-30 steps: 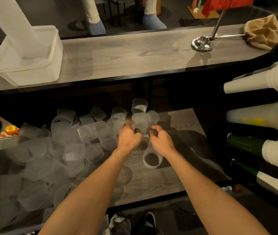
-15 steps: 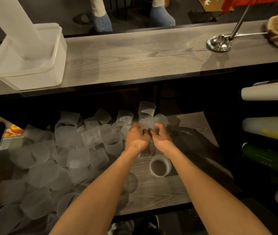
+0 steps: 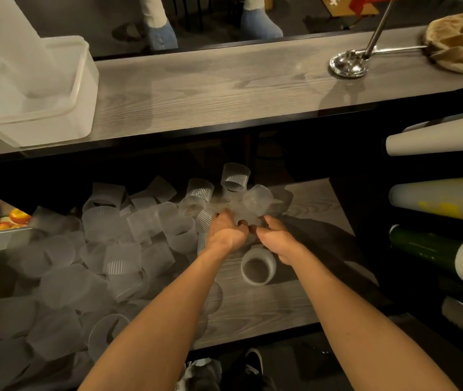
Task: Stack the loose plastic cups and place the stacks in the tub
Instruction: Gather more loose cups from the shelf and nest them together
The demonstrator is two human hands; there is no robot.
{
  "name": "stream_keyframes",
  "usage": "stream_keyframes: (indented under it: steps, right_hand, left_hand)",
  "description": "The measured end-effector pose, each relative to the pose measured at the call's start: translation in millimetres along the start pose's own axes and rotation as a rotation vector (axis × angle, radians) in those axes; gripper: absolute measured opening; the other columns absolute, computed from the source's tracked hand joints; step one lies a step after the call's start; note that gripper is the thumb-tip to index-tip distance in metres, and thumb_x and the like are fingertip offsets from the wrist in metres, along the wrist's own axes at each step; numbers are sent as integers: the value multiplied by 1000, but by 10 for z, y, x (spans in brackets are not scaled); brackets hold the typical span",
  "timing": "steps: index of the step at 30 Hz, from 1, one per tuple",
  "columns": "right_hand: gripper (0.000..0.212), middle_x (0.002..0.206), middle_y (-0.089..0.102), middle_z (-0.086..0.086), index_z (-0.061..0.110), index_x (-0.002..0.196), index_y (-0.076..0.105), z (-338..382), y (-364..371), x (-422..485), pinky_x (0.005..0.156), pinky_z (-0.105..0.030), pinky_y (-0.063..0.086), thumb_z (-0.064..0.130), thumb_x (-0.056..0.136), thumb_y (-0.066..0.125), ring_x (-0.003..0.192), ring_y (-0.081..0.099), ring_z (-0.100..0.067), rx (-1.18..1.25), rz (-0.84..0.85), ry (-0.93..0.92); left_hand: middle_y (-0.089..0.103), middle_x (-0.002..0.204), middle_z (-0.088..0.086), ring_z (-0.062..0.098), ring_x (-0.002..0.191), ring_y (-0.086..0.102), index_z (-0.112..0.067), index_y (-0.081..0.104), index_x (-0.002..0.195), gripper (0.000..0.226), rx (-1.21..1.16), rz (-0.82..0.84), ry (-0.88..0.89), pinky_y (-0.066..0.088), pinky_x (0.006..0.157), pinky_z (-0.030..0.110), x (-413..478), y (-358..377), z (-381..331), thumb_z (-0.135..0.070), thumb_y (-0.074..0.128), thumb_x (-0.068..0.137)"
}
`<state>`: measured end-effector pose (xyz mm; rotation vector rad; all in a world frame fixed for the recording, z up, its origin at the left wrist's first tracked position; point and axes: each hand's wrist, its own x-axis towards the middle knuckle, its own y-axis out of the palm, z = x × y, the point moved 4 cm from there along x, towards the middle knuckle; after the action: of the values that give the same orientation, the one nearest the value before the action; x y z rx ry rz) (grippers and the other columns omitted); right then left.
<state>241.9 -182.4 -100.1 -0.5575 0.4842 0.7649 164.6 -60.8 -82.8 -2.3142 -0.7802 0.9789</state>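
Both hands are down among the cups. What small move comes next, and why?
Probably press the held cups together so they nest. The left hand and right hand, nearly touching, both curl around these blurred cups at the back of the loose pile on the lower shelf. How many they hold is unclear. The tub above already has a tall stack.

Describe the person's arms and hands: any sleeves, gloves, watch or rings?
Both forearms, left and right, are bare down to the frame's bottom edge, with no sleeve in view. The left hand and right hand wear no gloves. Neither wrist has a watch, band or bracelet. Rings cannot be ruled out, because the fingers are blurred.
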Motion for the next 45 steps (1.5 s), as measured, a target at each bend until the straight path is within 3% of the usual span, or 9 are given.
stream_keyframes:
  steps: [3,5,11,18,25,30,34,39,45]
  right_hand:
    - [36,123,64,0,21,130,56,-22,-53,11,98,-37,53,20,95,65,113,61,-18,7,-22,-25]
    - [36,109,62,4,26,124,54,2,-92,-21,91,-31,52,14,93,69,104,60,-14,27,-42,-58]
    - [34,121,60,0,25,129,62,-2,-148,-24,81,-22,49,26,96,70,103,58,-10,109,-142,-165]
    - [28,120,61,0,27,117,63,-52,-109,63,95,-36,55,18,93,73,110,61,-18,81,-135,-127]
    - [12,99,69,0,15,104,68,44,-167,69,80,-29,51,20,93,69,91,63,-14,43,-96,-134]
    - [19,107,68,2,22,105,67,69,-186,113,84,-29,52,24,89,74,99,63,-15,59,-104,-187]
    - [29,112,64,7,27,110,64,17,-160,122,94,-35,56,19,86,79,105,62,-13,-31,-83,-198]
    - [34,106,63,5,28,109,65,75,-98,92,77,-33,56,18,81,83,90,63,-16,-139,-94,-254]
    - [45,117,58,6,22,121,62,123,-2,126,69,-14,41,15,81,81,100,57,-13,-298,-81,-274]
  left_hand:
    - [63,118,3,26,110,64,-18,55,132,37,-29,-10,16,53,91,35,-71,2,-37,-32,61,98]
    - [65,120,5,27,110,64,-18,56,131,36,-41,-52,26,51,91,36,-102,-15,-49,-37,55,100]
    - [68,117,5,25,108,65,-15,58,129,35,-205,-107,56,54,98,41,-92,-14,-40,-37,57,101]
    - [64,119,2,21,105,63,-14,54,135,37,-231,-69,22,53,96,36,-60,-8,-16,-27,58,101]
    - [68,105,0,23,98,66,-20,61,113,24,-188,-124,24,53,85,39,-27,-78,-70,-37,52,99]
    - [68,95,-2,20,89,65,-24,59,105,17,-199,-154,58,52,77,37,-36,-120,-69,-37,49,99]
    - [69,105,3,25,97,67,-19,59,112,19,-145,-113,42,57,89,45,-36,-98,-65,-31,54,97]
    - [67,109,6,28,100,65,-14,58,117,23,-67,-153,40,55,87,42,-57,-125,-17,-23,57,96]
    - [66,109,10,33,99,66,-14,53,118,23,27,-162,45,57,86,49,-67,-133,17,-18,55,95]
